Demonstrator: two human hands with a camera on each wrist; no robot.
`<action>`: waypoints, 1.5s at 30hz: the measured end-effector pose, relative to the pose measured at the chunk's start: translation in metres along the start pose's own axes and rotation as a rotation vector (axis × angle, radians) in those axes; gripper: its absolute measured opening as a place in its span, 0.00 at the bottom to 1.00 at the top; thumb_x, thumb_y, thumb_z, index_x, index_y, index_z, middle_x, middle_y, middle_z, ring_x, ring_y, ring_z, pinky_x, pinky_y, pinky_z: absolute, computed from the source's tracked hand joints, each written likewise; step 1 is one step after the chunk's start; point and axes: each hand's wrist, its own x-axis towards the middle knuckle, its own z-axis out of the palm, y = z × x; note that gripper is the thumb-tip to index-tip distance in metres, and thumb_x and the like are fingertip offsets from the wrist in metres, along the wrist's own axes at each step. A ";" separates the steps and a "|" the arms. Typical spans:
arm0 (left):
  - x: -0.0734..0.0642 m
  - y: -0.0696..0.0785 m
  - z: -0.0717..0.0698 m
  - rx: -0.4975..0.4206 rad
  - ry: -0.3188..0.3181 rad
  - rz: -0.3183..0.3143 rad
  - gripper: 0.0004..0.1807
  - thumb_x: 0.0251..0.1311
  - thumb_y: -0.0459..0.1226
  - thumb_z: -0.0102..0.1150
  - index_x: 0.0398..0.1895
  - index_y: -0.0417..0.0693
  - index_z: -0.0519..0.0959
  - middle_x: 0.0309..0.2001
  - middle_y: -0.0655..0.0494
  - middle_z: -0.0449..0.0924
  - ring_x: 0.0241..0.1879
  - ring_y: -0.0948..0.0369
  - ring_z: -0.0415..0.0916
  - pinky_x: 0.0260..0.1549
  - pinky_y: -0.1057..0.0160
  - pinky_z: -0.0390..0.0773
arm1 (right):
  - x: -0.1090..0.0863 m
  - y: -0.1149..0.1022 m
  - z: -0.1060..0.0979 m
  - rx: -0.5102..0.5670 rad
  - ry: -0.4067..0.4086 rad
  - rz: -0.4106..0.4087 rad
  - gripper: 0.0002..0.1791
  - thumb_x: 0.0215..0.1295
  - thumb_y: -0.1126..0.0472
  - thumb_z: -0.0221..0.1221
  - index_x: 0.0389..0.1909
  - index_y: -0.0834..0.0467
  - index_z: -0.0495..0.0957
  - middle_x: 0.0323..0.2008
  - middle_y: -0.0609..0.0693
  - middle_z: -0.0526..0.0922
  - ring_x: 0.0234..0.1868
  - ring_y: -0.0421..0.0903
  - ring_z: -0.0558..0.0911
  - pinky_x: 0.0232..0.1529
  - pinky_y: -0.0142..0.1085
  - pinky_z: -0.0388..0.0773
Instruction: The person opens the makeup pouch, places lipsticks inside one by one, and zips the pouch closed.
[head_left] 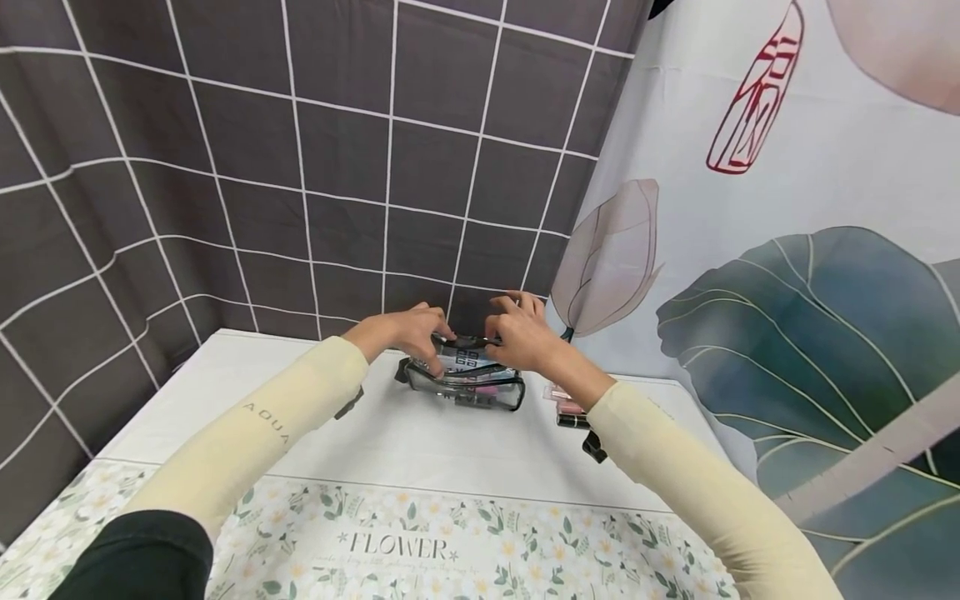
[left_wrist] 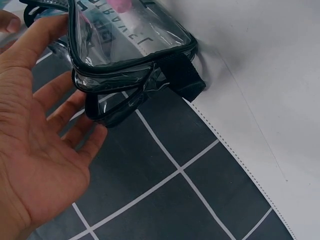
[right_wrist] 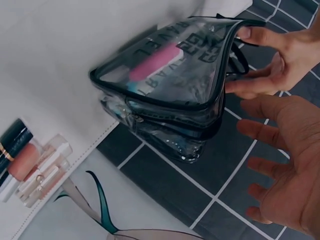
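Note:
A clear zip pouch (head_left: 480,387) with black trim and dark "TRAVEL" lettering stands on the white table. Through its plastic shows a pink item (right_wrist: 156,62), also visible as a pink patch in the left wrist view. My left hand (head_left: 414,333) grips the pouch's upper edge, with the thumb at the black trim and other fingers around its side. In the left wrist view, the left fingers (left_wrist: 80,110) reach to the pouch's black edge. My right hand (head_left: 525,333) is at the pouch's other end; in the right wrist view its fingers (right_wrist: 257,130) are spread beside the trim.
Right of the pouch lie several cosmetic tubes (right_wrist: 42,175), some pink and one black with a gold band. Behind the white table (head_left: 405,450) hangs a dark grid-patterned cloth (head_left: 337,150). A floral mat (head_left: 420,533) covers the front.

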 end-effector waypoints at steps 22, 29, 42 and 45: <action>-0.002 -0.002 0.002 -0.018 0.007 0.012 0.44 0.60 0.48 0.81 0.80 0.49 0.79 0.78 0.47 0.71 0.74 0.49 0.61 0.81 0.41 0.71 | -0.031 0.048 -0.001 0.024 0.016 0.081 0.07 0.75 0.56 0.70 0.46 0.53 0.91 0.83 0.67 0.71 0.87 0.75 0.59 0.84 0.76 0.52; -0.001 -0.001 0.002 -0.003 0.009 0.015 0.44 0.60 0.48 0.81 0.80 0.49 0.79 0.79 0.48 0.70 0.72 0.50 0.62 0.81 0.42 0.71 | -0.045 0.065 0.001 0.051 0.008 0.115 0.09 0.75 0.56 0.69 0.47 0.55 0.91 0.83 0.68 0.70 0.87 0.75 0.58 0.83 0.78 0.52; -0.001 0.000 0.002 0.005 0.012 0.022 0.44 0.59 0.48 0.81 0.80 0.48 0.79 0.79 0.46 0.71 0.72 0.49 0.62 0.80 0.42 0.72 | -0.078 0.093 0.023 0.047 -0.041 0.170 0.04 0.72 0.57 0.71 0.40 0.53 0.92 0.79 0.71 0.74 0.83 0.79 0.61 0.79 0.81 0.54; -0.001 0.001 0.003 -0.001 0.009 0.020 0.44 0.59 0.48 0.81 0.80 0.48 0.79 0.78 0.46 0.71 0.72 0.49 0.62 0.80 0.42 0.72 | -0.088 0.096 0.029 0.044 -0.059 0.172 0.03 0.69 0.58 0.72 0.36 0.53 0.91 0.78 0.72 0.75 0.81 0.80 0.63 0.78 0.81 0.55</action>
